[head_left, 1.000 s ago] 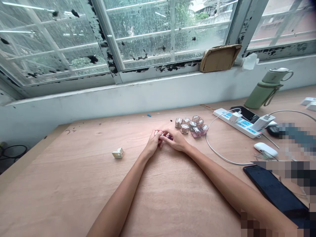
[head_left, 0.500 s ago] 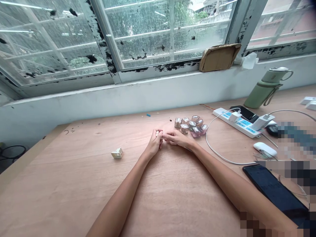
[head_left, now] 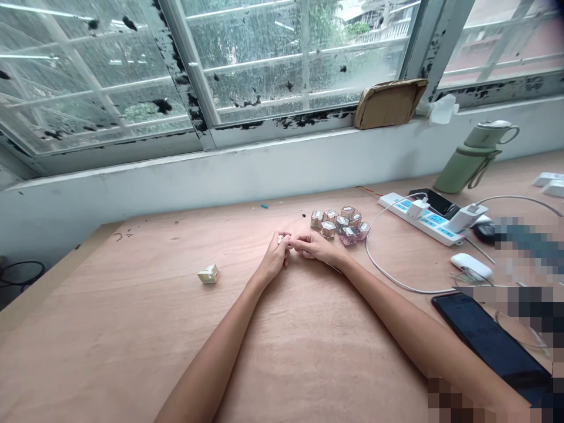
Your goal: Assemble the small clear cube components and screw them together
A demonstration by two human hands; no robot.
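While the two forearms reach in from the lower edge of the view, the hands meet over the middle of the worktop [head_left: 132, 329]. The left hand [head_left: 277, 254] is clamped on a small pale object [head_left: 280, 239], which shows only partly between its curled fingers. Its fingertips meet those of the right hand [head_left: 311, 245], whose thumb and fingers are bent inward; whether they pinch anything cannot be told, since they cover the spot. A thin, pale strip [head_left: 333, 268] shows beside the right wrist, too slight to make out. Left of the hands, well apart from them, a cream-coloured stand-like piece [head_left: 208, 274] rests on the wood. Just beyond the right hand, to its right, sits a cluster of small, faceted clear containers [head_left: 328, 230], tinted brown, grey and pinkish purple, with pale labels on top. A small blue bit [head_left: 264, 206] lies near the wall. Further right are a white power strip [head_left: 423, 220] bearing two white chargers, a looping white cable [head_left: 396, 283], a white rounded case [head_left: 471, 265], a dark phone [head_left: 489, 341] and a green bottle [head_left: 467, 167] standing near the wall. Above, a cardboard tray [head_left: 390, 104] leans against the window frame [head_left: 202, 138], with crumpled white material [head_left: 443, 109] beside it.
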